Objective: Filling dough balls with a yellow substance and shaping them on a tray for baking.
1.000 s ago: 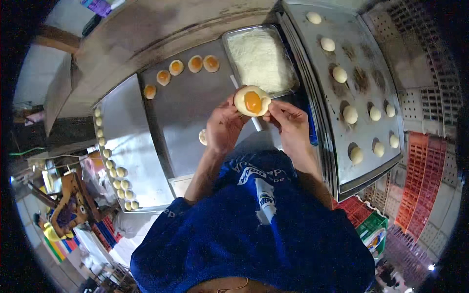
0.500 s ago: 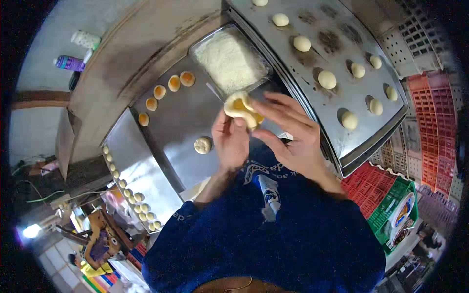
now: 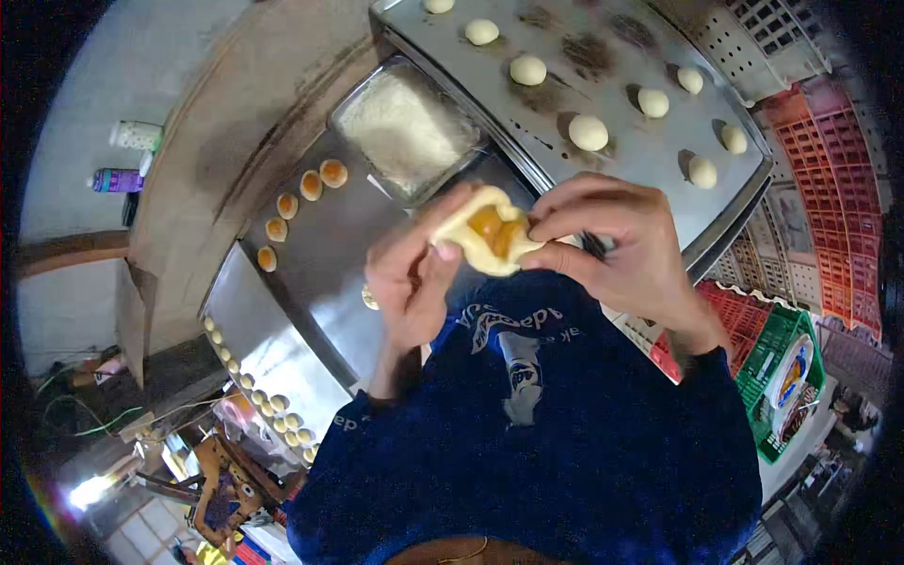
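Observation:
Both of my hands hold one pale dough piece (image 3: 490,240) with orange-yellow filling showing in its middle. My left hand (image 3: 410,268) cups it from the left, thumb on its edge. My right hand (image 3: 617,245) pinches its right edge with the fingertips. The dough edges are folded partly up around the filling. It is held above a steel tray (image 3: 320,254), close to my blue apron (image 3: 527,424).
A metal pan of white crumbs or flour (image 3: 405,127) stands behind the hands. A large baking tray (image 3: 659,151) at the right holds several round dough balls (image 3: 589,132). Orange filled pieces (image 3: 311,184) lie on the left tray. Small dough balls (image 3: 273,405) line another tray's edge. Plastic crates (image 3: 819,179) stand at right.
The view has tilted and the hands now sit nearer the middle. The flat open dough disc has been folded up around its filling, with my right fingers pinching the edge.

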Motion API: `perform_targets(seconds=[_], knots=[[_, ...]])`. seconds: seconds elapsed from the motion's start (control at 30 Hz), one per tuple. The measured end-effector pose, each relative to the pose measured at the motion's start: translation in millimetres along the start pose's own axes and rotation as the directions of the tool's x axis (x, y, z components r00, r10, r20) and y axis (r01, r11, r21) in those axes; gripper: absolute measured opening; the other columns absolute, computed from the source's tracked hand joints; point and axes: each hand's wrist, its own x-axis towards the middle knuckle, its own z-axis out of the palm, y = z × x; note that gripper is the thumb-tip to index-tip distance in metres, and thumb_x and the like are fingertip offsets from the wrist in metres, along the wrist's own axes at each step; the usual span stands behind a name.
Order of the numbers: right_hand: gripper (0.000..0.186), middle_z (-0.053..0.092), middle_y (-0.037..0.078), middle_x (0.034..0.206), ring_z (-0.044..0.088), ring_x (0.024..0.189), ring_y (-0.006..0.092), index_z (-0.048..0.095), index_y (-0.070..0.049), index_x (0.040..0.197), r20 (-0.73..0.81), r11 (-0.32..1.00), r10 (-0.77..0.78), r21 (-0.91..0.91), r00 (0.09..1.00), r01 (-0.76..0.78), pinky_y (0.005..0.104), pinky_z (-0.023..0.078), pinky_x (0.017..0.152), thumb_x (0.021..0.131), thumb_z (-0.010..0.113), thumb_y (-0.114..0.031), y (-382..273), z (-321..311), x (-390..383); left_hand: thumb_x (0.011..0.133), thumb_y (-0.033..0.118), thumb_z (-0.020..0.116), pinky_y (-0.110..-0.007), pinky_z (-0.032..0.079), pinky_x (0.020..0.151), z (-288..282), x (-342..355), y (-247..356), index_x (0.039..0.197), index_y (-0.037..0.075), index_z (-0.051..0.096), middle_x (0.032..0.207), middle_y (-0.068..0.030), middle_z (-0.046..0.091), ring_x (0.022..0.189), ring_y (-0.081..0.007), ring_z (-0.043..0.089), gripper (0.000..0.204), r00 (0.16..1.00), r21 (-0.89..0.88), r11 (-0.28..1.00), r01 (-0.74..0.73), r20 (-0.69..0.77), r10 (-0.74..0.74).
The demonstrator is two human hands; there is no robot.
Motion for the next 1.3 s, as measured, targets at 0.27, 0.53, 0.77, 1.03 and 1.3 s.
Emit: perform_targets(seconds=[0.27,0.53,0.77,1.03,1.3], knots=[[0.022,0.068,0.006,0.085,0.058,0.064,0.0147,0.072,0.002,0.093,0.223,0.785,0.337,0.47,0.915,-0.404,0.0245,0.047,0.06,0.072,0.079,0.005,5,-18,-2,0.072,0.008,0.082,-0.035,0.054,0.088,19,1,7,0.121,-0.004,0.065,0.121,-0.0221,0.065,0.1,-0.0284,0.066,0.053,0.917,-0.011,0.977,-0.214,0.341,0.205],[0.023,0.066,0.004,0.085,0.059,0.07,0.014,0.074,-0.002,0.092,0.13,0.996,-0.083,0.041,0.988,0.078,0.0243,0.047,0.063,0.072,0.078,0.008,19,-17,-4,0.065,0.003,0.085,-0.033,0.054,0.086,10,-4,-2,0.111,-0.001,0.072,0.123,-0.0201,0.065,0.1,-0.0247,0.067,0.048,0.935,0.258,0.951,-0.17,0.348,0.073],[0.022,0.066,0.005,0.085,0.059,0.073,0.0146,0.075,-0.003,0.089,0.03,0.966,0.147,0.209,0.989,-0.15,0.0244,0.047,0.063,0.07,0.077,0.008,22,-6,4,0.063,0.0,0.084,-0.036,0.051,0.095,28,-6,13,0.098,0.0,0.075,0.106,-0.0207,0.072,0.094,-0.0266,0.069,0.036,0.987,0.293,0.951,-0.098,0.153,0.054],[0.025,0.07,0.008,0.09,0.06,0.069,0.0151,0.074,-0.002,0.09,0.18,1.0,-0.017,0.014,0.983,0.015,0.0241,0.048,0.063,0.069,0.075,0.011,26,-8,9,0.071,-0.013,0.072,-0.041,0.045,0.107,22,-10,-16,0.098,-0.002,0.073,0.113,-0.0221,0.069,0.109,-0.0303,0.066,0.029,0.955,0.174,0.951,-0.254,0.201,0.218],[0.022,0.07,0.008,0.088,0.06,0.067,0.0152,0.073,-0.001,0.087,0.089,0.993,-0.114,-0.03,0.99,0.117,0.0236,0.047,0.06,0.069,0.076,0.011,25,2,16,0.078,-0.018,0.063,-0.04,0.035,0.115,47,-19,-14,0.115,-0.007,0.064,0.114,-0.0213,0.069,0.126,-0.0324,0.056,0.039,0.968,0.123,0.96,-0.252,0.025,0.251]])
